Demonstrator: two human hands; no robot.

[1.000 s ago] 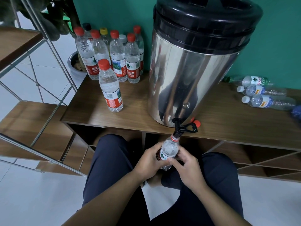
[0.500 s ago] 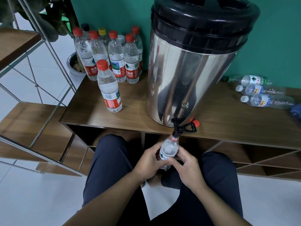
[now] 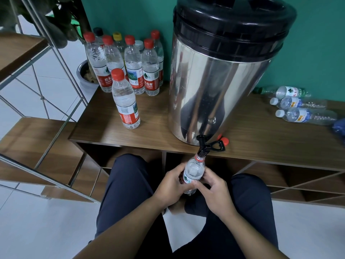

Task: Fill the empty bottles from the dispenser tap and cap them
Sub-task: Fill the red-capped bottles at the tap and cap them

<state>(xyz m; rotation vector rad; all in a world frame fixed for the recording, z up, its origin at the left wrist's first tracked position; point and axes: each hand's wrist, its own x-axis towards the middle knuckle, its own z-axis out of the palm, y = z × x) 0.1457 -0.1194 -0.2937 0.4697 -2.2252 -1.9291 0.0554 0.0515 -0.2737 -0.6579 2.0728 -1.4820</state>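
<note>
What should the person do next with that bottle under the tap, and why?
Probably keep the bottle steady under the tap until full: both the left hand and right hand hold it, mouth at the spout, and its red cap lies on the shelf.

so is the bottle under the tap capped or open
Open: the bottle has no cap, its bare neck sits against the tap, and a loose red cap lies on the shelf.

I am reading "农夫" and "NONGFU SPRING" on the red label of the back-left bottle (image 3: 98,66), "夫山泉" on the red-labelled bottle (image 3: 150,71) beside it, and "农夫山" on the green-capped lying bottle (image 3: 285,91). Other labels are too small to read.
</note>
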